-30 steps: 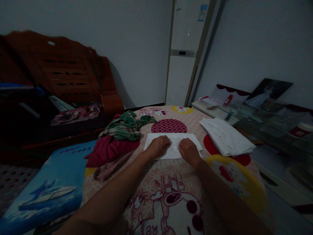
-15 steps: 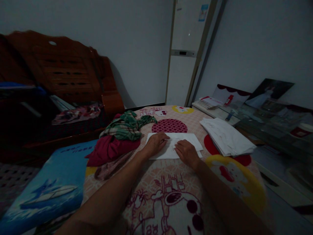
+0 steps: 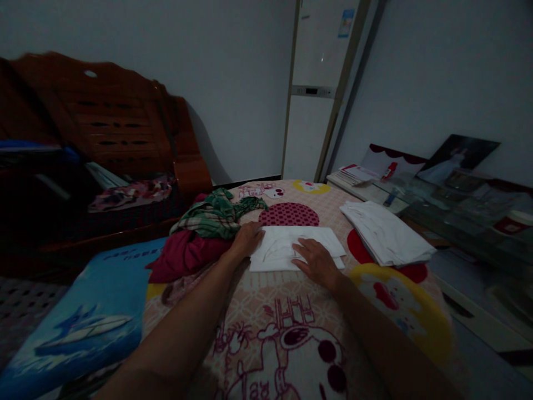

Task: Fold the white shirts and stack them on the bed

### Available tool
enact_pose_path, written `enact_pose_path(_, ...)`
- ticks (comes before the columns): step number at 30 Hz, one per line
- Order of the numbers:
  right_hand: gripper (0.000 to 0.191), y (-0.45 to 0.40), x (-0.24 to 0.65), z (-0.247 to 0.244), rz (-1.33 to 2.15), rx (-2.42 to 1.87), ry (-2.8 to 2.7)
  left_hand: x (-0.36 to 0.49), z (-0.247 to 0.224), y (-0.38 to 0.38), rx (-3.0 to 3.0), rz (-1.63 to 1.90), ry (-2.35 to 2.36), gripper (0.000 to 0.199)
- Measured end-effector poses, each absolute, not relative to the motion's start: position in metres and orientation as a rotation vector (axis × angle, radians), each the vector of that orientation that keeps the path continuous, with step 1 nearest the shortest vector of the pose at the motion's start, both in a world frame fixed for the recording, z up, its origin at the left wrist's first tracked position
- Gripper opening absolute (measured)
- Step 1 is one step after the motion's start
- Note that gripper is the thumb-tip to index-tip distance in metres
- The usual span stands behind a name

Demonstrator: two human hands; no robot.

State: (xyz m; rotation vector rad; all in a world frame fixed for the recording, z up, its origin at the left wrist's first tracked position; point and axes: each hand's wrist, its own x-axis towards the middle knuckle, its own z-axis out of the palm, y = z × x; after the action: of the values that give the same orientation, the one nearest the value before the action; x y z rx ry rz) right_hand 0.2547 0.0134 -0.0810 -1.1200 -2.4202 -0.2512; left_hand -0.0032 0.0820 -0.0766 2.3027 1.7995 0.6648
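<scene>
A folded white cloth [image 3: 277, 250] lies flat on the patterned table cover [image 3: 266, 294] in front of me. At its left edge is my left hand [image 3: 247, 239], its fingertips touching the far left corner; whether it pinches the fabric is too dark to tell. My right hand [image 3: 317, 261] rests on the right half of the cloth with its fingers spread. To the right lies a stack of folded white fabric [image 3: 387, 232]. Green plaid cloth [image 3: 212, 216] and dark red cloth [image 3: 187, 255] are heaped on the left.
A carved wooden bench [image 3: 112, 122] stands at the back left, above a blue mat [image 3: 95, 316]. On the right is a glass-topped cabinet [image 3: 441, 205] with papers and a framed photo [image 3: 462, 155]. A tall white unit [image 3: 310, 133] stands behind the table.
My left hand has moved left, from the top of the white cloth to its left edge. The fingers of my right hand have spread, with the hand staying nearly in place.
</scene>
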Motion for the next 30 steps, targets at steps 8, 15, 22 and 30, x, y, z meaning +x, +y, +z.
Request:
enact_pose_path(8, 0.037, 0.012, 0.254, -0.082, -0.202, -1.126, -2.413, -0.001, -0.078, 0.08, 2.374, 0.597, 1.869, 0.041)
enact_pose_path(15, 0.036, 0.032, 0.277, -0.08, -0.174, -1.214, -2.028, -0.003, -0.064, 0.078, 2.166, 0.489, 2.044, 0.054)
enact_pose_path(22, 0.035, 0.062, 0.33, -0.105, -0.117, -1.741, -1.765, 0.0, -0.045, 0.079, 2.004, 0.296, 2.115, 0.046)
enact_pose_path(30, 0.039, 0.081, 0.335, -0.126, 0.053, -1.686, -1.715, 0.001, -0.051, 0.077, 1.975, 0.497, 2.087, 0.037)
